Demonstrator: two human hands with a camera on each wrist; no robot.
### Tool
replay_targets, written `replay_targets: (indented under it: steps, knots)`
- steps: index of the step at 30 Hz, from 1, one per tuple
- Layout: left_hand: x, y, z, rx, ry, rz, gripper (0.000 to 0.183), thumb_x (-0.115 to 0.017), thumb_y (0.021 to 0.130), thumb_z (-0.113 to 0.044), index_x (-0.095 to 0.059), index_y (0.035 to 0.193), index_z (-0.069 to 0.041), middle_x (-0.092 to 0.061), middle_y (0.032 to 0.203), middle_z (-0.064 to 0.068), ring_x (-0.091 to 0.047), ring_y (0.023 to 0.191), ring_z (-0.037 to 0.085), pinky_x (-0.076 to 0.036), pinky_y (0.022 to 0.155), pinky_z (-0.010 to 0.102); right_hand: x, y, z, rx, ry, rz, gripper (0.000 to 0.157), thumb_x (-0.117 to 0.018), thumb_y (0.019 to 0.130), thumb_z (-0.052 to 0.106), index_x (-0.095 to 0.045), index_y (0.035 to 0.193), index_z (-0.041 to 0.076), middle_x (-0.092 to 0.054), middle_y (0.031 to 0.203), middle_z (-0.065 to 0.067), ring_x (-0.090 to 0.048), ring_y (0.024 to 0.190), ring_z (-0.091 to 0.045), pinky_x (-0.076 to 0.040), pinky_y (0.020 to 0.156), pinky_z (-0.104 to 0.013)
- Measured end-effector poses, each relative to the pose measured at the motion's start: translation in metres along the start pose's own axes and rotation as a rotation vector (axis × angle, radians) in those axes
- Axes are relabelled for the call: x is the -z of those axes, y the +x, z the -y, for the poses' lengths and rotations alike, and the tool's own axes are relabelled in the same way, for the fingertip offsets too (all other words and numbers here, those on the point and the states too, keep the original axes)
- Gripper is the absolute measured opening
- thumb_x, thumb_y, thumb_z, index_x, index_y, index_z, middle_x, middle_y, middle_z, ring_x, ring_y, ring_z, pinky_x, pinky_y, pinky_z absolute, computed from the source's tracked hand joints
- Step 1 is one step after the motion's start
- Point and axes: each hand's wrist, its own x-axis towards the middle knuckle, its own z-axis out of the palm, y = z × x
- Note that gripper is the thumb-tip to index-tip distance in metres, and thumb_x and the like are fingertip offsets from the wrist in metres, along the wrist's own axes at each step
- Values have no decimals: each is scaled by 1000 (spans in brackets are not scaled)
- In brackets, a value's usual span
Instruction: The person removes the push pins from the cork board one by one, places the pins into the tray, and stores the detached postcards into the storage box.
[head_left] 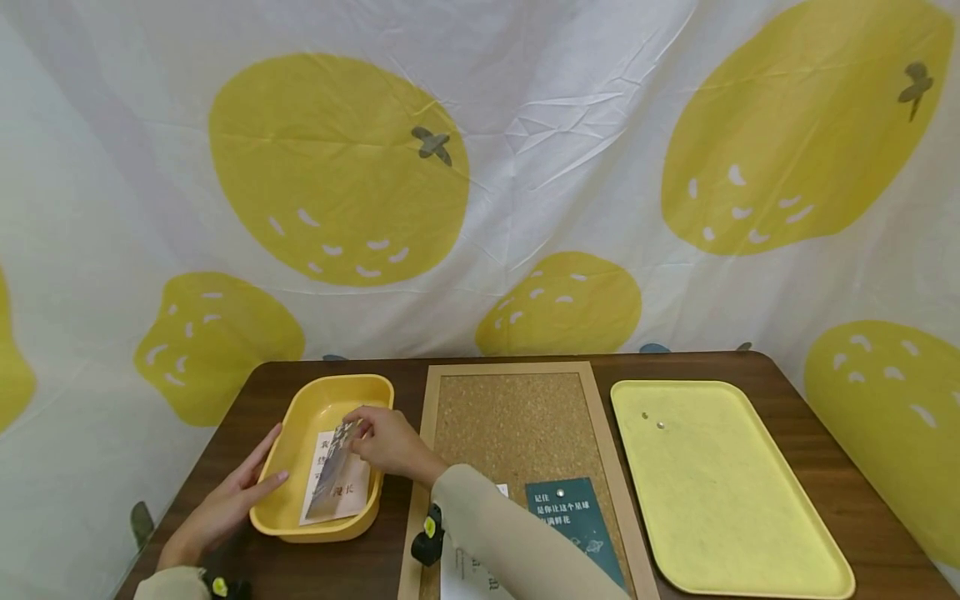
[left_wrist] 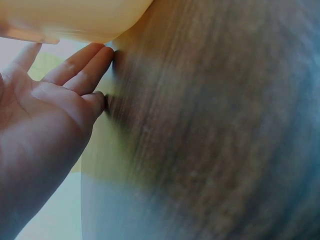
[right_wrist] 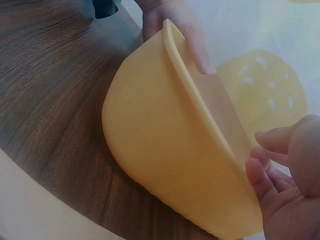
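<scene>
My left hand holds the left side of a yellow plastic basin. Its thumb lies over the rim, while fingers reach along the outside, low near the tabletop. Inside the basin, my right hand pinches the upper end of a grey patterned card, which stands tilted. Beneath that card lies a pale card with dark characters. In the right wrist view the fingertips are at the basin's rim, and the grey card cannot be made out there.
A wood-framed cork board lies in the middle. On it are a dark teal card with a pin and a white card, partly behind the right sleeve. A pale yellow tray at right bears two small pins.
</scene>
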Motion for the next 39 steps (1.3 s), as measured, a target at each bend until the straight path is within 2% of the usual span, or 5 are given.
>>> replay_targets:
  steps: [7,12,20,29,39]
  knots:
    - [-1,1,0,19,33,-28,84,-57,101,-28,2,160,-32,-2,166,16,-26,143,35,-48,95,26,-1,-2,4,-106,20,6,33,-72,91,15,-66,124,15,-59,83,7,-54,66,-7,-47,54,-19]
    - [-1,0,0,4,45,-27,84,-57,101,-27,3,160,-31,-1,166,19,-24,143,37,-48,95,27,0,-3,6,-142,23,7,35,-72,91,17,-66,126,16,-59,84,8,-55,68,-9,-49,57,-21]
    - [-1,0,0,45,47,-42,85,-59,100,-31,2,160,-31,-1,166,14,-22,145,37,-47,101,32,1,-4,5,-122,40,5,33,-72,92,18,-66,124,16,-60,84,8,-55,68,-8,-49,57,-21]
    - [-2,0,-1,42,50,-45,85,-58,100,-32,2,160,-31,-2,166,13,-24,144,35,-47,97,26,6,-5,4,-107,96,0,29,-72,92,20,-67,121,19,-61,85,8,-58,67,-9,-50,57,-21]
    - [-1,1,1,40,51,-45,85,-58,100,-31,2,160,-31,-3,166,14,-26,143,36,-49,97,29,15,-9,-2,-62,93,-31,28,-71,93,23,-68,120,19,-61,87,9,-53,66,-8,-46,55,-20]
